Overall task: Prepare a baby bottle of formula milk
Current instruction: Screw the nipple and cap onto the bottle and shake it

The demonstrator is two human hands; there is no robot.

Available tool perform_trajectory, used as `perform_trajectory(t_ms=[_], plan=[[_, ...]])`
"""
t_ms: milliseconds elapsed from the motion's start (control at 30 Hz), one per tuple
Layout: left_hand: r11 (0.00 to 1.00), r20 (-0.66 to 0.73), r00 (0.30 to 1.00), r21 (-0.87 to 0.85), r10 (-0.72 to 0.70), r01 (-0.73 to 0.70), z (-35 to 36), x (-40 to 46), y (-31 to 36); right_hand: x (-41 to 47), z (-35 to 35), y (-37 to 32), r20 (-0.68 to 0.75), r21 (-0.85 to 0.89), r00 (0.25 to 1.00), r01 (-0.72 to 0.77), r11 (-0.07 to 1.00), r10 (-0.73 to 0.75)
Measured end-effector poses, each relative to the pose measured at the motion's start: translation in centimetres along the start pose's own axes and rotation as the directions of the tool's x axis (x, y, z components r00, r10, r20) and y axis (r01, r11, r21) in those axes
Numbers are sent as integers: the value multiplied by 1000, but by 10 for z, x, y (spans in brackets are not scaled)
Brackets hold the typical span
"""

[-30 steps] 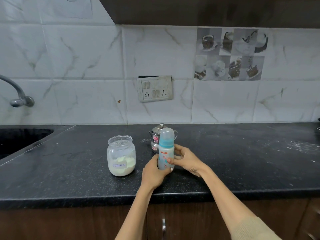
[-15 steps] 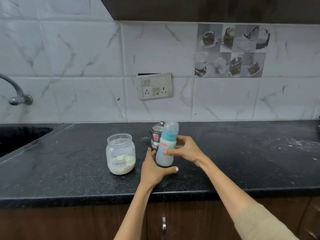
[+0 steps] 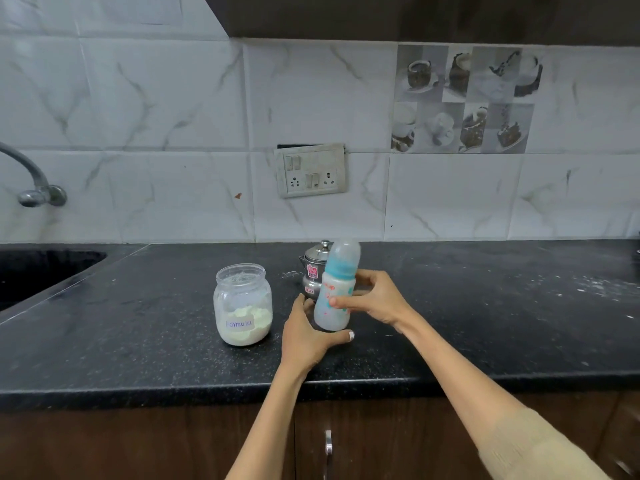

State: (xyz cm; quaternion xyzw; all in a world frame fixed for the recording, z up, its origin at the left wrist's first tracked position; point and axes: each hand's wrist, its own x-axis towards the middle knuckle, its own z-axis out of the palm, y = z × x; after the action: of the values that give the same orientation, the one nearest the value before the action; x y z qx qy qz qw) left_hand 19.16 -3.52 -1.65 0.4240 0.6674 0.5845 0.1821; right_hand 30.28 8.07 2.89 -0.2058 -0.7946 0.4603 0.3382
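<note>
A baby bottle [image 3: 335, 292] with a blue collar and a clear cap is held just above the black counter [image 3: 485, 323], tilted slightly right. My right hand [image 3: 375, 299] grips its body from the right. Just below and left of the bottle's base is my left hand [image 3: 308, 336], fingers spread in a cupped shape, holding nothing. A glass jar [image 3: 242, 304] labelled "Formula", lidless and partly filled with pale powder, stands to the left. A small steel lidded pot [image 3: 313, 271] sits right behind the bottle.
A dark sink [image 3: 41, 271] lies at the far left under a tap [image 3: 33, 183]. A switch panel [image 3: 310, 170] is on the tiled wall. White powder dusts the counter at the right [image 3: 599, 289]. Cabinet doors with a handle [image 3: 327, 445] are below.
The bottle went from upright in both hands to lifted and tilted in my right hand alone. My left hand let go and opened below it.
</note>
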Motion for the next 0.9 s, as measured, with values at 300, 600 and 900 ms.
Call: perform_trajectory(t_ms=[300, 600, 900], plan=[[1000, 5, 1000, -15, -17, 17, 1, 0, 0, 1, -7, -5, -51, 65, 998, 32, 997, -29], [999, 11, 999, -18, 30, -30, -1, -1, 2, -1, -3, -4, -3, 34, 999, 40, 999, -40], [998, 38, 998, 40, 49, -51, 0, -1, 2, -4, 6, 13, -13, 72, 1000, 14, 997, -13]])
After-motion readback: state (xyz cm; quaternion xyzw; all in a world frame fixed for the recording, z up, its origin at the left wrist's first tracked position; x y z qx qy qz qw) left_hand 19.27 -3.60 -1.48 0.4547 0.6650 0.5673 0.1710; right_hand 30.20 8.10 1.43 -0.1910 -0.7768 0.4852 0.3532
